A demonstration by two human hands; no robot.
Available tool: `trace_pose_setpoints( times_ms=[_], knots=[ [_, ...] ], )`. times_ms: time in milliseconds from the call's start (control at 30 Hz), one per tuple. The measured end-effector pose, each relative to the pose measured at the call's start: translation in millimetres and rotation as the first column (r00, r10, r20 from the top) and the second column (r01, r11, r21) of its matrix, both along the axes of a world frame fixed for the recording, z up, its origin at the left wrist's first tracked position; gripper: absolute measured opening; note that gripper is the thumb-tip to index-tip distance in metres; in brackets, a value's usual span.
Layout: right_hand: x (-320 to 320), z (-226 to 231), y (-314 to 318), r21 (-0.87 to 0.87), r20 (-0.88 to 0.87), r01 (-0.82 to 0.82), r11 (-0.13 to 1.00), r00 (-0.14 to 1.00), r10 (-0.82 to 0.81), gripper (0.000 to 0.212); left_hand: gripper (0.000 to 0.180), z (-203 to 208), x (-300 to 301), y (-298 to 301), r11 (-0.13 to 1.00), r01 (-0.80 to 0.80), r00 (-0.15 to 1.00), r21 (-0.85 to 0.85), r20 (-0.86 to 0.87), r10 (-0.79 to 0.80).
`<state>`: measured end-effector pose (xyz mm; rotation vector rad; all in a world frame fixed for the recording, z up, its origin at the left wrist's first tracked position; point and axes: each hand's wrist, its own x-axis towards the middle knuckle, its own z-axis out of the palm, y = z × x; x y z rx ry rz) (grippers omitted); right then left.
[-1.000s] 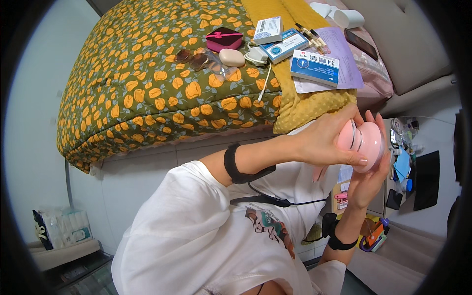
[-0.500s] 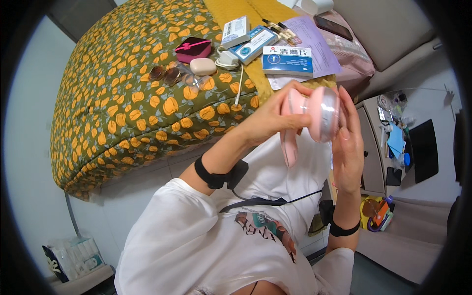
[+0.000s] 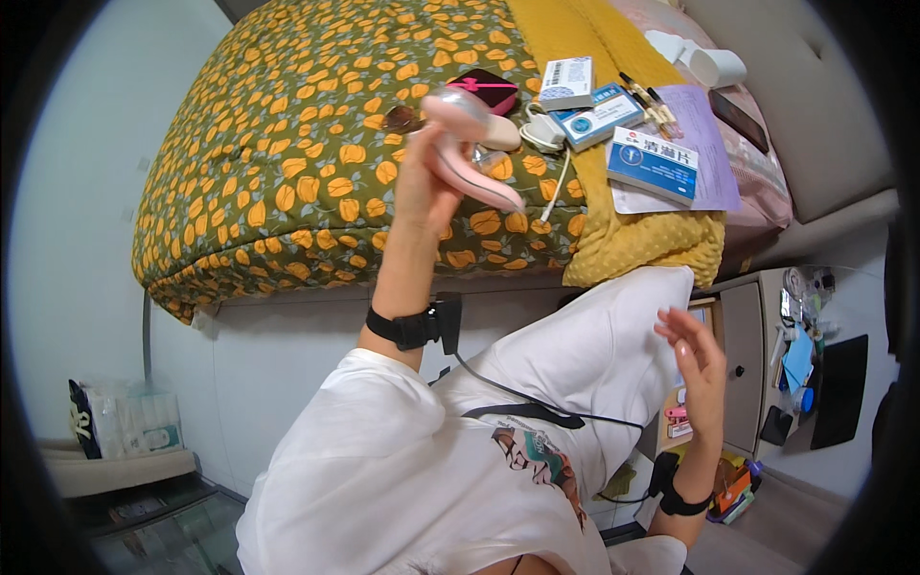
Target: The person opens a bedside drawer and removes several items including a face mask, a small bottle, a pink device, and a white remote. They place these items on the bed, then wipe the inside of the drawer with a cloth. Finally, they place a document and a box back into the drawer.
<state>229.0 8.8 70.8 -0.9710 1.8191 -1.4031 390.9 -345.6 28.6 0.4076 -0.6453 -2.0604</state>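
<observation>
**Pink device raised over the bed**

Device, pink and blurred, sits gripped in the left hand, long axis pointing toward 4 o'clock above the floral bedspread. Right hand hangs empty, fingers loosely spread, at 4 o'clock. Medicine boxes lie at 2 o'clock.

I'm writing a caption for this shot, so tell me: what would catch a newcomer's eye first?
The left hand, raised at centre, grips a pink handheld device over a bedspread patterned with orange flowers on dark green. To its right, small boxes and papers lie on a mustard-yellow blanket. The right hand hangs open and empty at lower right, above a white T-shirt.
</observation>
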Motion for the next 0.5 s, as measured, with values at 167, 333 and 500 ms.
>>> trace_pose_setpoints(
  times_ms=[167,333,500],
  knots=[
    [-7,-49,40,0.252,-0.054,0.104,0.962,0.994,-0.093,0.035,0.041,-32,48,-68,0.890,-0.438,0.893,0.124,0.171,0.416],
    [-17,-69,70,0.278,-0.015,0.186,0.942,0.982,-0.189,0.034,0.078,-39,65,-118,0.735,-0.674,0.675,0.074,0.464,0.573],
    [-16,-70,77,0.248,-0.001,0.218,0.944,0.974,-0.225,0.034,0.095,-48,71,-159,0.713,-0.699,0.486,-0.054,0.695,0.530]
  ],
)
